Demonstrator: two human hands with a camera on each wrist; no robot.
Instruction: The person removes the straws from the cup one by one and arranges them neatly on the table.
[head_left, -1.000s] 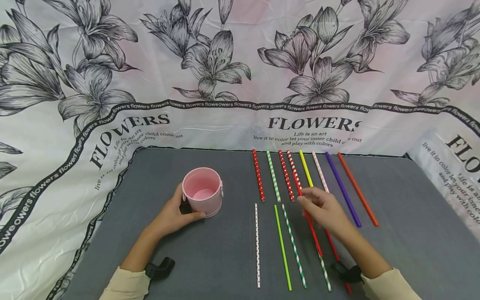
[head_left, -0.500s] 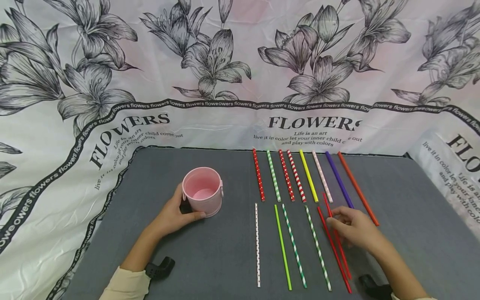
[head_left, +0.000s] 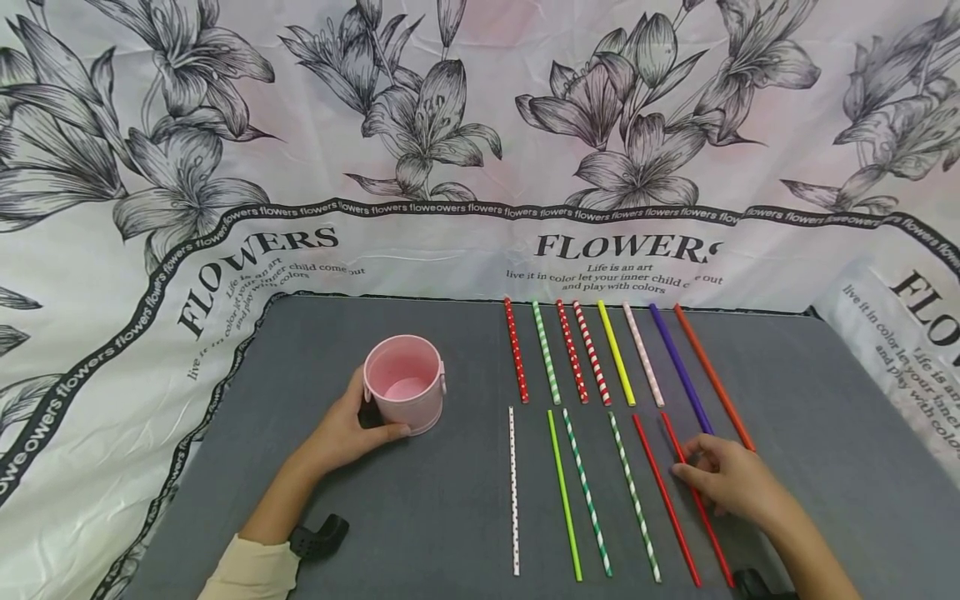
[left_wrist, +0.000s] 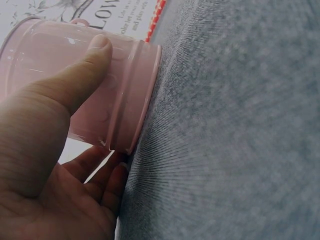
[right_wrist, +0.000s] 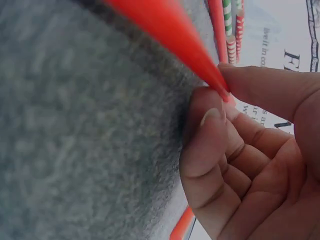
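My left hand (head_left: pixel 348 433) holds the side of a small pink bucket (head_left: pixel 405 387) standing upright on the grey table. In the left wrist view, the thumb of that left hand (left_wrist: pixel 35 140) lies along the wall of the bucket (left_wrist: pixel 55 50), fingers behind it. On the right, my right hand (head_left: pixel 731 479) pinches a plain red straw (head_left: pixel 708 525) between thumb and forefinger. The right wrist view shows the right hand (right_wrist: pixel 250 165) at the red straw (right_wrist: pixel 165 30), low over the cloth; whether it touches the table I cannot tell. A second red straw (head_left: pixel 667 500) lies just left.
The back row includes a red dotted straw (head_left: pixel 517 354), a yellow straw (head_left: pixel 617 354), a purple straw (head_left: pixel 678 367) and an orange straw (head_left: pixel 708 367). In front lie a white dotted straw (head_left: pixel 513 492), a green straw (head_left: pixel 565 496) and striped ones. Flower-printed cloth hangs behind.
My right hand has carried the red straw right and nearer, from across the striped straws to beside the other red straw. The left hand and bucket have stayed put.
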